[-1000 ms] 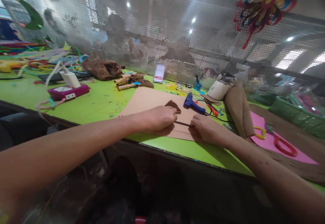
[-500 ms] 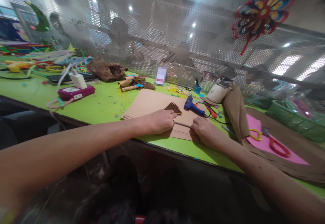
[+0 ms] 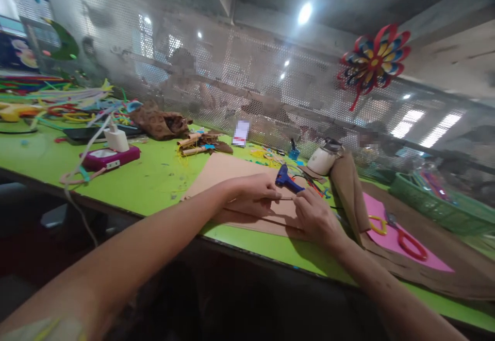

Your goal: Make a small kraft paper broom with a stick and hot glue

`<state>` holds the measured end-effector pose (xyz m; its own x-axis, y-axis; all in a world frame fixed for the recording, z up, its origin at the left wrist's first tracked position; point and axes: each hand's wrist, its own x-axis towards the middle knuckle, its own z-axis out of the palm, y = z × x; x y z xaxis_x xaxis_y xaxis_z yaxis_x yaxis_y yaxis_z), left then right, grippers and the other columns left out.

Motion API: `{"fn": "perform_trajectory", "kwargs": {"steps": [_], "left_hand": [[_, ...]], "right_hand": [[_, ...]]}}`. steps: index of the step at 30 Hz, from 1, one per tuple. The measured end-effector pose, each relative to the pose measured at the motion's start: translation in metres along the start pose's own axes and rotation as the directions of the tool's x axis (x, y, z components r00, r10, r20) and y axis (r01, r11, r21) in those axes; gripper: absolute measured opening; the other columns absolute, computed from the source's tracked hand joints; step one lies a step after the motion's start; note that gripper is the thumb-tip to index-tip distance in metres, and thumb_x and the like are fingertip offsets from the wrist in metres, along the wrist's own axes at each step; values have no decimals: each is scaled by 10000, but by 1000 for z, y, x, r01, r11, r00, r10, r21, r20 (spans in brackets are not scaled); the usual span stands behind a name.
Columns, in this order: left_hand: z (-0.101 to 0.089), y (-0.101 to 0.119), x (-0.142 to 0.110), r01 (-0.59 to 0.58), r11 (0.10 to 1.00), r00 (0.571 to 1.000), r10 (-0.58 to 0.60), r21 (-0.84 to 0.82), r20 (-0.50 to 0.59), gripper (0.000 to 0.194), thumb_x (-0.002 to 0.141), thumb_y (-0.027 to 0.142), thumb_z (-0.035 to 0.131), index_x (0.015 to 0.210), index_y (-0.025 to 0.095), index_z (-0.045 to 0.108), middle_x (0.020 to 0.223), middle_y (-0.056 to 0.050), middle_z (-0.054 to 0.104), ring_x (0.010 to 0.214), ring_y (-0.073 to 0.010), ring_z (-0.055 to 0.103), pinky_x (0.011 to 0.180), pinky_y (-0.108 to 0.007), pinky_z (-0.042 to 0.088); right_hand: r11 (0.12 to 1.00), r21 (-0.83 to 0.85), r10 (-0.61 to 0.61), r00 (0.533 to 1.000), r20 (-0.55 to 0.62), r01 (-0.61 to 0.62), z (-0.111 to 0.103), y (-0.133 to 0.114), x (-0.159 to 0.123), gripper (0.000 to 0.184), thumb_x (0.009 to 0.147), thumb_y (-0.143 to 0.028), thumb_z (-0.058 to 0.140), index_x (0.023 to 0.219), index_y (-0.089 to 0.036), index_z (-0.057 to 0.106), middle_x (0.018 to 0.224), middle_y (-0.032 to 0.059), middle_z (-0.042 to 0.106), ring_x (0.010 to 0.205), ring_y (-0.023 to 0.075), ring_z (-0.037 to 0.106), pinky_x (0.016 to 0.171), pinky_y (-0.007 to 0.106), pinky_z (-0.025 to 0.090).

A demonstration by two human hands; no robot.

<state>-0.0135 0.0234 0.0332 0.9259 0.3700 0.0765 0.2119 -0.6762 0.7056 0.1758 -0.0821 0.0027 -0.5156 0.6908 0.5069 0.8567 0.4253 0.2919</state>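
Note:
My left hand (image 3: 260,188) and my right hand (image 3: 316,214) pinch the two ends of a thin brown strip (image 3: 286,198), stretched nearly level between them. It may be folded or rolled paper; I cannot tell. Both hands are closed and held a little above a stack of tan paper sheets (image 3: 220,168) lying at the table's front edge. Just beyond my right hand, a blue glue gun (image 3: 285,177) rests on the paper. The brown pleated fan seen earlier is now hidden behind my left hand.
A white cup-like pot (image 3: 322,159) and a brown rolled sheet (image 3: 348,191) stand right of the glue gun. Red-handled scissors (image 3: 412,245) lie on pink paper (image 3: 436,261). A purple power strip (image 3: 110,159) sits left on the green table (image 3: 162,173); a green basket (image 3: 429,202) is far right.
Both hands have risen off the paper with the strip between them. The pleated fan has gone out of sight behind my left hand. The view has tilted up slightly.

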Motion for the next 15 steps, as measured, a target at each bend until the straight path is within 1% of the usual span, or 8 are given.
{"fn": "perform_trajectory", "kwargs": {"steps": [4, 6, 7, 8, 10, 12, 13, 15], "left_hand": [[1, 0, -13, -20, 992, 999, 15, -127, -41, 332, 796, 408, 496, 668, 121, 605, 545, 15, 512, 507, -86, 431, 512, -203, 329], [2, 2, -13, 20, 994, 995, -30, -108, -94, 295, 800, 371, 495, 700, 120, 615, 545, 20, 508, 497, -82, 416, 495, -201, 311], [3, 2, -11, 46, 996, 990, -56, -80, -127, 277, 802, 348, 492, 704, 120, 615, 547, 21, 510, 495, -82, 414, 492, -201, 305], [4, 2, -9, 66, 997, 984, -73, -43, -161, 263, 804, 325, 487, 698, 119, 613, 549, 19, 515, 496, -83, 416, 492, -202, 304], [7, 1, -4, 70, 996, 973, -58, 46, -223, 249, 809, 289, 476, 680, 121, 608, 565, 10, 537, 513, -90, 436, 505, -205, 313], [9, -2, -1, 32, 991, 961, 6, 133, -278, 263, 824, 284, 458, 675, 126, 606, 595, -3, 568, 542, -98, 463, 532, -211, 331], [10, -3, 0, 16, 985, 953, 37, 171, -302, 274, 834, 290, 449, 684, 128, 610, 611, -10, 583, 559, -104, 477, 550, -214, 341], [12, -4, 0, 1, 972, 939, 79, 234, -334, 273, 844, 301, 446, 737, 134, 633, 657, -25, 617, 607, -116, 507, 590, -222, 360]], "right_hand": [[995, 86, 58, 996, -67, -52, 1, 3, 10, 198, 842, -100, 389, 782, -179, 561, 813, 88, 529, 858, 226, 460, 822, 395, 405], [959, 248, 174, 975, -138, -136, 1, 7, 13, 201, 824, -111, 422, 925, -178, 582, 903, 100, 553, 920, 234, 479, 834, 412, 415], [910, 369, 256, 956, -145, -188, 0, 9, 14, 246, 809, -126, 450, 1017, -181, 568, 966, 105, 560, 945, 234, 493, 826, 410, 430], [831, 502, 340, 933, -116, -240, -1, 12, 16, 313, 794, -149, 482, 1099, -188, 540, 1024, 107, 561, 961, 231, 511, 812, 401, 447], [599, 727, 455, 890, 38, -337, -3, 18, 21, 431, 769, -209, 541, 1196, -196, 485, 1078, 102, 569, 964, 219, 546, 794, 379, 471], [373, 841, 444, 871, 209, -392, -3, 22, 28, 459, 752, -275, 591, 1192, -187, 494, 1034, 87, 603, 938, 205, 573, 786, 359, 478], [300, 862, 414, 870, 268, -408, -2, 22, 32, 441, 738, -305, 617, 1150, -176, 529, 990, 80, 621, 909, 201, 584, 775, 353, 479], [226, 874, 373, 867, 331, -430, 2, 21, 38, 356, 701, -356, 662, 992, -158, 615, 838, 56, 646, 779, 180, 598, 700, 327, 481]]}}
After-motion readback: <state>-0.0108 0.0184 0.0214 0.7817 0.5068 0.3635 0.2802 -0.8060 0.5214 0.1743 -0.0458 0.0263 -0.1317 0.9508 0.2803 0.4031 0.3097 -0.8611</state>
